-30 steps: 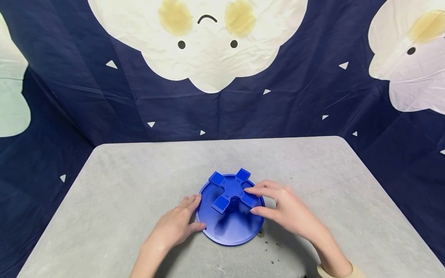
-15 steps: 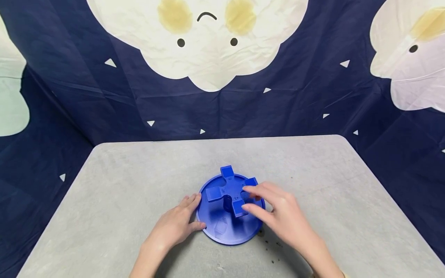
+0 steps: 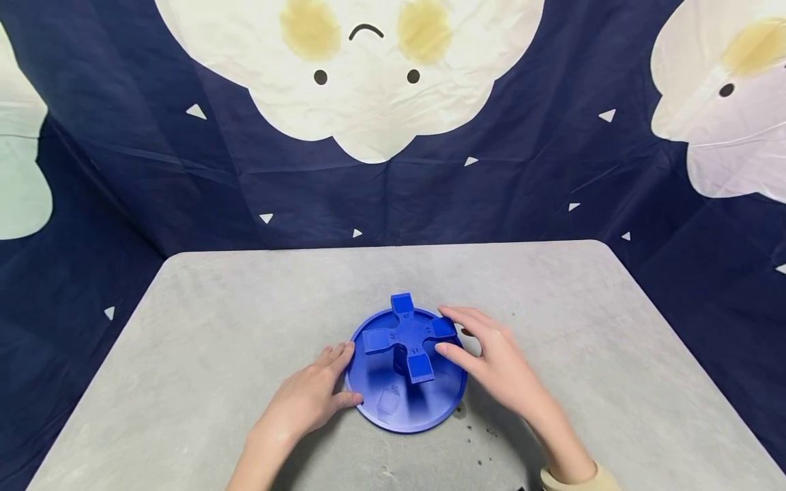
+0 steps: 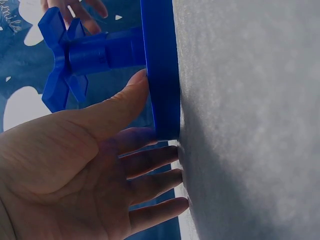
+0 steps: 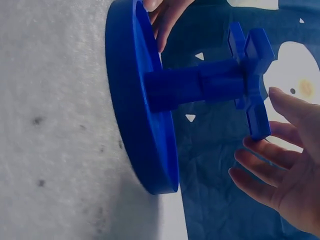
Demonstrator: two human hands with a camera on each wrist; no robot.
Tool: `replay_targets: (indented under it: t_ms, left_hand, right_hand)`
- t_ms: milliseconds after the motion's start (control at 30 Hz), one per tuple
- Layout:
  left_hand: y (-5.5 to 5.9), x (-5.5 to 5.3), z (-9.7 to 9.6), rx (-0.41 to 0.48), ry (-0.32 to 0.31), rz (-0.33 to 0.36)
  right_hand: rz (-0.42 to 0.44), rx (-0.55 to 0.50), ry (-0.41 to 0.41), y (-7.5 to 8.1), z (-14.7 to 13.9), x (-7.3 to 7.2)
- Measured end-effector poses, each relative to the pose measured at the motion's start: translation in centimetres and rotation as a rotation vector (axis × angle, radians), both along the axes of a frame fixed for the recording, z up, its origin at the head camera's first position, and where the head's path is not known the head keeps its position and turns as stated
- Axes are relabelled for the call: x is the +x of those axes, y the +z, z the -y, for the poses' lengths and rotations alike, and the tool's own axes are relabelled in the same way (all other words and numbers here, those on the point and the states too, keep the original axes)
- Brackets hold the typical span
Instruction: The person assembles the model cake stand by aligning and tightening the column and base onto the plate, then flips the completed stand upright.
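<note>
A: How does the grip look?
B: Your right hand (image 3: 491,354) sits moderately wide, thumb and fingers about one arm of the blue, four-armed, plastic-looking cross (image 3: 410,334); whether they touch it, I can't tell. Your left hand (image 3: 312,395) has its thumb over the rim of the round, blue, plastic-looking dish (image 3: 424,412), fingers outside.
A: Any advice?
B: I'd press lightly with the left so the dish can't slide, and push the cross sideways, never down, lest the blue cylindrical post (image 5: 195,85) tilt.
A: Where does everything stand?
B: The dish lies roughly midway between the grey, matt table's (image 3: 245,327) side edges, short of its far edge; the post rises from it, carrying the cross.
A: Counts?
B: One dish, one post, one cross, four arms, two hands.
</note>
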State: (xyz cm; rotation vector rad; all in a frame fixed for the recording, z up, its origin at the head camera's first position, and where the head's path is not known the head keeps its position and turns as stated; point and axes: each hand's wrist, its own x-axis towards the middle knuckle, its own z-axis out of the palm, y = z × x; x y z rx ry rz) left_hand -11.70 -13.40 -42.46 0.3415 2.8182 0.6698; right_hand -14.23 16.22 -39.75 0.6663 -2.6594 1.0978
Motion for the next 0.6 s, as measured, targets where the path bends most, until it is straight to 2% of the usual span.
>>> replay_targets:
  t_ms: [167,400,600]
  left_hand:
    - [0.05,-0.02,-0.09,0.004,-0.003,-0.005]
    - [0.14,0.08,-0.06,0.004,0.002,-0.004]
    - [0.28,0.21,-0.02,-0.003,0.006,0.004]
  right_hand:
    - [0.010,-0.041,0.000,-0.47,-0.11,0.08]
    - [0.016,0.013,-0.032,-0.03,-0.32,0.48]
    - [-0.006,0.042,-0.026,0.36,-0.35,0.71]
